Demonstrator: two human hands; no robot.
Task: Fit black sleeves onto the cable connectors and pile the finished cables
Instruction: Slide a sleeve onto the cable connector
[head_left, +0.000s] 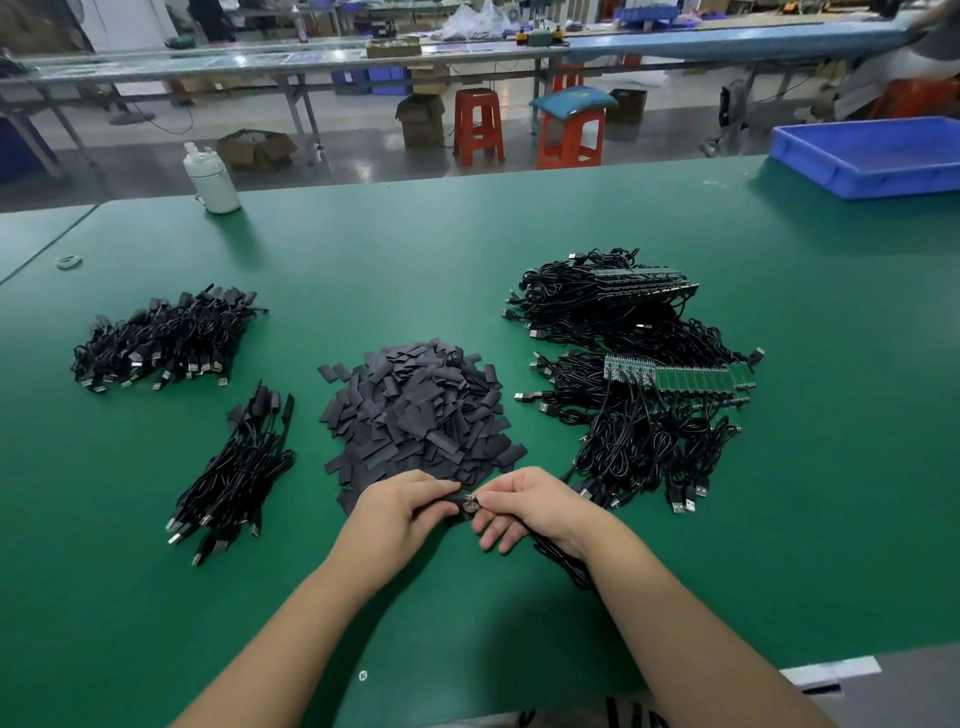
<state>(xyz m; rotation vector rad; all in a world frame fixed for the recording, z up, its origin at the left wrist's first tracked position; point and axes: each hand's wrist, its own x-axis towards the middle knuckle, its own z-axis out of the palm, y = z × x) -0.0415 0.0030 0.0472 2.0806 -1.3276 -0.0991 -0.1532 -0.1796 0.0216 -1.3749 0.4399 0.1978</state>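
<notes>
A heap of flat black sleeves (415, 410) lies in the middle of the green table (519, 234). Just in front of it my left hand (400, 512) pinches a black sleeve (451, 503), and my right hand (524, 506) pinches the connector board (471, 502) of a cable whose cord (563, 564) runs back under my right wrist. The board's end sits at the sleeve's mouth between my fingertips. Bare cables with green boards (670, 379) lie in a tangle on the right. Two piles of sleeved cables lie on the left, one near (234, 473) and one farther back (161, 338).
A white bottle (212, 179) stands at the table's far left edge, and a blue plastic bin (872, 156) sits at the far right corner. A small tape ring (68, 261) lies far left. Red stools and workbenches stand beyond the table.
</notes>
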